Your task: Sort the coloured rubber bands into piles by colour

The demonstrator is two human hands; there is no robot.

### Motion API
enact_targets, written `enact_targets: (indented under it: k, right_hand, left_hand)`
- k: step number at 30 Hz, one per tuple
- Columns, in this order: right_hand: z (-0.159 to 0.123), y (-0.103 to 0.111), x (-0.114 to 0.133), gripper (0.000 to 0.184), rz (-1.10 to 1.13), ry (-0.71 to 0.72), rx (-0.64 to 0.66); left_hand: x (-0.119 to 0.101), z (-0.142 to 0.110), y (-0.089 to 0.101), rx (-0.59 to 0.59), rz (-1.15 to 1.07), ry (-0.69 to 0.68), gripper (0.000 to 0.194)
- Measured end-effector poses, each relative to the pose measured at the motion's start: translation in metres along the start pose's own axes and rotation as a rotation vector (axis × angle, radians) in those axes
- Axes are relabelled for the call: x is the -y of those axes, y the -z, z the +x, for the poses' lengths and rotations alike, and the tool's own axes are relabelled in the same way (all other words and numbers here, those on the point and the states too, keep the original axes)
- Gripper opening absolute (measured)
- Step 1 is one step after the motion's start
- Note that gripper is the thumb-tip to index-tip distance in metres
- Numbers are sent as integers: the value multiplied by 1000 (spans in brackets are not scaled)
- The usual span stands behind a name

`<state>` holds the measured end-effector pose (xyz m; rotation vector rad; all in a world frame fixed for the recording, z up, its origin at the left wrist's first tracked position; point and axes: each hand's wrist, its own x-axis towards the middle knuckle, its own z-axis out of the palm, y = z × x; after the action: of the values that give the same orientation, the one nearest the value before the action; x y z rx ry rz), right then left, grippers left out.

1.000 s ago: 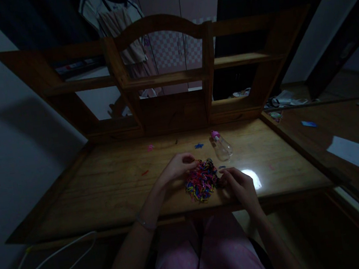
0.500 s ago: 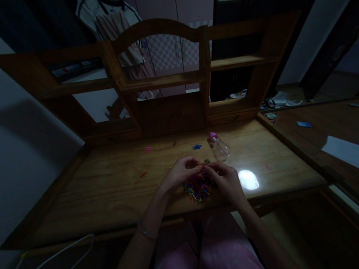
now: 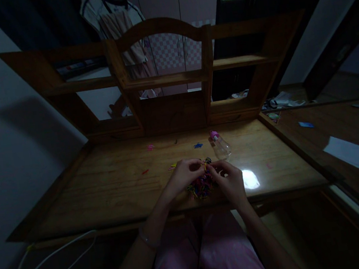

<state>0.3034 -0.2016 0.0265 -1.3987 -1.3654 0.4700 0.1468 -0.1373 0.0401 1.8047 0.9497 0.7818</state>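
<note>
One thin yellow strip [image 3: 205,167], probably light, pliable, best end-held, I pinch with left hand [image 3: 184,173] and right hand [image 3: 232,179] over tangled multicoloured pile [image 3: 201,189].

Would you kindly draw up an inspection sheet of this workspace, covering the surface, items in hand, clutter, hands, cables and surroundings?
Surface: wooden desk, bright glare right of the hands.
Items in hand: small yellow piece at the fingertips, above a multicoloured pile.
Clutter: pink pieces, blue pieces, red piece, clear pink-capped bottle.
Hands: left hand and right hand both pinch at the yellow piece.
Cables: white cable loops near the desk's front left corner.
Surroundings: wooden shelf unit along the back, hanging clothes beyond.
</note>
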Motion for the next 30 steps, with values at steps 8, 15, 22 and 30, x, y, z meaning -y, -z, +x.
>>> enact_targets:
  k: [8,15,22,30]
  right_hand:
    - [-1,1,7,18,-109,125,-7]
    - [-2,-3,7,15,-181,193,-2]
    - [-1,6,-5,20,-44,28,-68]
    - [5,5,-44,29,279,-242,-146]
  left_hand:
    - [4,0,-1,37,-434,185,31]
    - [10,-1,-5,71,-606,251,38]
    - [34,-6,35,-89,-403,262,38]
    - [61,5,88,-279,504,111,26]
